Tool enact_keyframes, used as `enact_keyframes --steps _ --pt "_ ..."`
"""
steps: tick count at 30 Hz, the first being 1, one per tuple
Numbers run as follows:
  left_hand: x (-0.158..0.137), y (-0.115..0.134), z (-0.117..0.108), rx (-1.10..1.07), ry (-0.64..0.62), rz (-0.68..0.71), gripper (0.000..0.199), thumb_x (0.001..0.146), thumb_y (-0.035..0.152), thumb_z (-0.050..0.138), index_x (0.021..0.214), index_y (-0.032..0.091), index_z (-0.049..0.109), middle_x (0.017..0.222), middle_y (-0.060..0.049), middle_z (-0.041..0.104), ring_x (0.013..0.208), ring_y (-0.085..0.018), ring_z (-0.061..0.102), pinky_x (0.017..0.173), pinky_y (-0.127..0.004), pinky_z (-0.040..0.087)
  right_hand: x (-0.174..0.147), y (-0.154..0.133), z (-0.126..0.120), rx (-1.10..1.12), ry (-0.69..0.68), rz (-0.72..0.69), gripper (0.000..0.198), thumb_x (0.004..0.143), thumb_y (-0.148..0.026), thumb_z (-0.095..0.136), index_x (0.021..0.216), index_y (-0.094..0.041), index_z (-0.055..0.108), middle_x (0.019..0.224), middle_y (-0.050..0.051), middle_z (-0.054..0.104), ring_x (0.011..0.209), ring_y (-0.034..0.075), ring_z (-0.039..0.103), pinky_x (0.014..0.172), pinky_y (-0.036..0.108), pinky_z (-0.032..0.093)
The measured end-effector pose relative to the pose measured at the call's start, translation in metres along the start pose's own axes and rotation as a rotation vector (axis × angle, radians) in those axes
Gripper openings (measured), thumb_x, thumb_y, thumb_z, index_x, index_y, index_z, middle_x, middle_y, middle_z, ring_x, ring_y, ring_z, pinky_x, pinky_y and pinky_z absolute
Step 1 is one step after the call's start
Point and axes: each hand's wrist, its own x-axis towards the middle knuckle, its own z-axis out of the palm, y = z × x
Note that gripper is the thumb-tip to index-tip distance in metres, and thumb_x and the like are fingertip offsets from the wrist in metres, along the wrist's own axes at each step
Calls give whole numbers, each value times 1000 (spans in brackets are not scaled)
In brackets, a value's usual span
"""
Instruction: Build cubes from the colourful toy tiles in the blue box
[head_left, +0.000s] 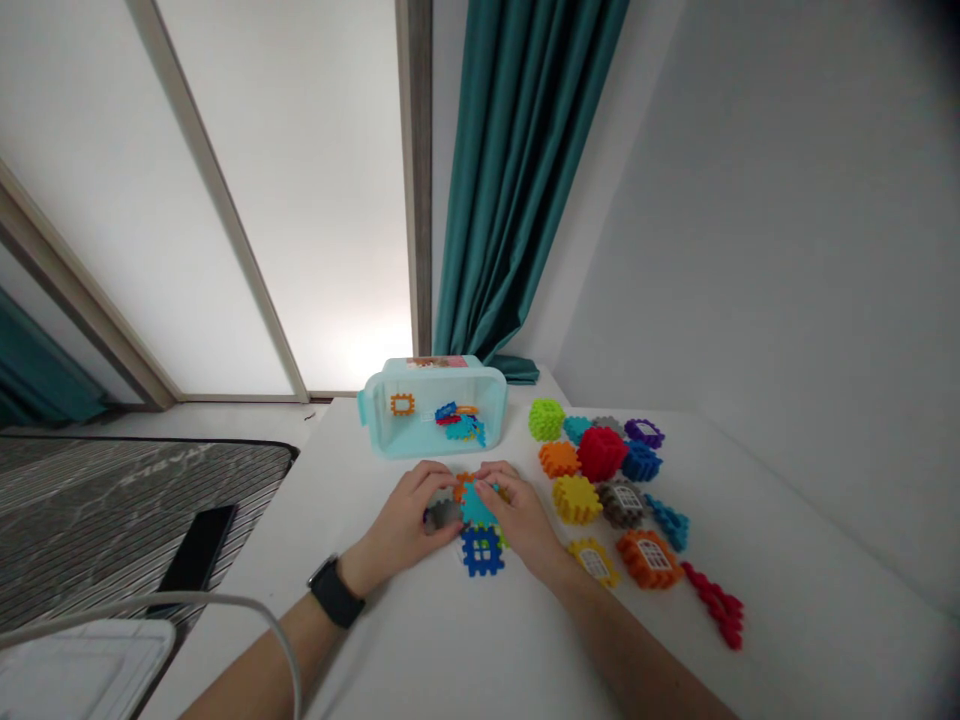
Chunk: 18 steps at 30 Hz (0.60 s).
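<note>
Between my two hands sits a small assembly of notched plastic building tiles on the white table (420, 660). A light-blue tile (478, 506) lies on top, with an orange tile (464, 482) behind it. A dark-blue window tile (482, 551) faces the front, and a bit of lime green shows beside it. My left hand (411, 517) is closed round the left side, with a grey tile (444, 515) inside its curve. My right hand (523, 517) is closed on the right side, its fingertips pressing the light-blue tile's edge. Parts of the assembly are hidden under the fingers.
Behind the hands, a pale-blue bin (375, 425) lies on its side with several loose pieces inside. Stacked tiles, including a red stack (601, 454), a yellow stack (577, 499) and an orange window stack (649, 558), stand right. A white cable (225, 598) crosses the lower left.
</note>
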Motion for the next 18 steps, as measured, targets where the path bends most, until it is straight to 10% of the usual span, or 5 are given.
enact_keyframes --steps 10,18 --pt "-3 -3 -7 287 24 158 54 78 32 79 127 25 59 137 -15 47 125 -33 49 102 -52 47 -8 -7 3 -27 -60 -44 27 94 -44 53 94 -21 66 102 7 65 102 22 62 92 37 50" --pt "-3 -8 -17 284 114 106 45 82 30 74 124 25 60 154 -15 29 141 -36 35 112 -57 38 -7 -10 -16 -465 -39 -551 48 87 -19 59 134 -25 50 131 11 61 126 27 54 108 50 43"
